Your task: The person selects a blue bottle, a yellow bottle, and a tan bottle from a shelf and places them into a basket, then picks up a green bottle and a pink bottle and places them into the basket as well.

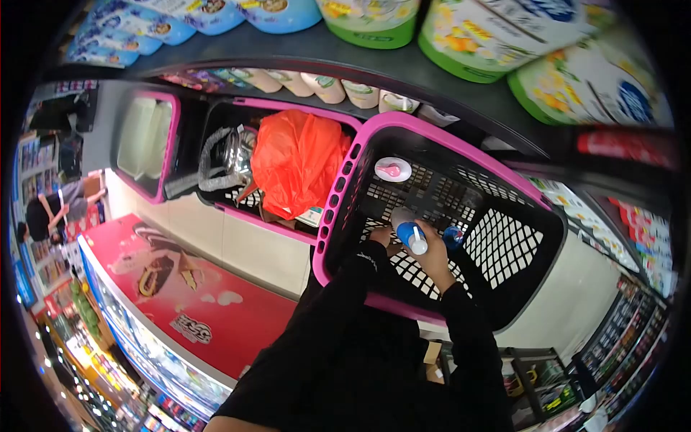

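Observation:
My right hand (pixel 434 257) is closed around a small blue bottle (pixel 409 232) with a white top and a greyish far end. It is held over the inside of a black shopping basket (pixel 385 124) with a pink rim. Just left of the bottle is my left hand (pixel 380 235), low inside the same basket; its fingers are partly hidden and I cannot tell how they are set. Beyond the right hand a round blue item (pixel 453 237) sits on the basket floor. A white oval container with a pink part (pixel 392 170) lies at the far side.
A second pink-rimmed basket (pixel 277 232) on the left holds an orange-red plastic bag (pixel 299 162) and a shiny metal item (pixel 237 155). Across the top runs a dark shelf (pixel 288 54) with large bottles (pixel 471 39). A red-topped display freezer (pixel 187 295) stands lower left; a person (pixel 50 210) is farther off.

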Demonstrator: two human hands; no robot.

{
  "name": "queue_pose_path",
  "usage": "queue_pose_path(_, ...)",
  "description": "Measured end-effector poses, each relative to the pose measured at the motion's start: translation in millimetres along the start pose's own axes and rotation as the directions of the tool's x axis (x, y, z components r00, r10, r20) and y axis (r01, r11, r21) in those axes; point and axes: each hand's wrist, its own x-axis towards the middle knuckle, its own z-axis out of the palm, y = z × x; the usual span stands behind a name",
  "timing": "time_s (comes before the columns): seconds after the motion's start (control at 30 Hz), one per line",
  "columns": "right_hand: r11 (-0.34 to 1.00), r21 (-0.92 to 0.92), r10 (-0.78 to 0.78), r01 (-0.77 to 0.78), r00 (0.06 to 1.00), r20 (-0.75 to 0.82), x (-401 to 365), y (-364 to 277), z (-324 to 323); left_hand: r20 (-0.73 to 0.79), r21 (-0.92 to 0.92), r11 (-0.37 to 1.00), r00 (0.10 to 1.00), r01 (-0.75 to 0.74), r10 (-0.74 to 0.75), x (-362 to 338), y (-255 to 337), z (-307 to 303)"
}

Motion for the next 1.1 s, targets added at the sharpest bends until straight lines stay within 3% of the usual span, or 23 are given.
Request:
queue_pose_path(0.03,0.999,-0.025,0.032,-0.031,0.999,0.009,7,6,6,0.082,-0.442,0.875,0.980,0.198,-0.180,-6,10,8)
queue_pose_path(0.07,1.000,-0.005,0.019,-0.019,0.999,0.027,15,8,9,0.176,-0.678,0.674,0.955,0.293,-0.239,-8,18,15)
queue_pose_path(0.1,1.000,-0.008,0.010,-0.010,0.999,0.053,22,15,17,0.248,-0.799,0.499,0.940,0.336,-0.236,-14,29,21)
queue_pose_path(0.2,0.998,0.017,0.063,-0.064,0.997,0.043,41,34,40,0.296,-0.912,0.279,0.953,0.301,-0.060,-20,52,25)
queue_pose_path(0.37,1.000,0.003,0.025,-0.026,0.996,0.086,64,64,73,0.290,-0.932,0.215,0.956,0.291,-0.039,18,53,16)
queue_pose_path(0.4,1.000,0.017,0.019,-0.020,0.996,0.084,68,65,75,0.223,-0.945,0.242,0.975,0.221,-0.020,23,54,15)
queue_pose_path(0.5,0.999,0.034,0.003,-0.006,0.996,0.088,78,67,86,0.192,-0.963,0.178,0.978,0.203,-0.079,40,49,8)
queue_pose_path(0.6,0.993,0.079,-0.096,0.091,0.993,0.069,86,69,90,0.073,-0.988,0.130,0.994,0.083,-0.076,63,39,12)
queue_pose_path(0.7,0.994,0.052,-0.097,0.091,0.989,0.116,95,66,90,0.073,-0.992,0.098,0.994,0.081,-0.088,78,33,10)
queue_pose_path(0.77,0.999,0.030,-0.048,0.044,0.989,0.137,97,73,95,0.020,-0.995,0.099,1.000,0.020,-0.005,99,16,11)
queue_pose_path(0.93,0.999,0.002,-0.033,0.033,0.996,0.083,102,87,108,0.012,-1.000,0.019,1.000,0.013,-0.025,105,13,9)
queue_pose_path(1.1,0.999,-0.017,0.029,-0.027,0.990,0.141,102,90,109,0.009,-1.000,-0.012,0.999,0.009,-0.036,108,11,8)
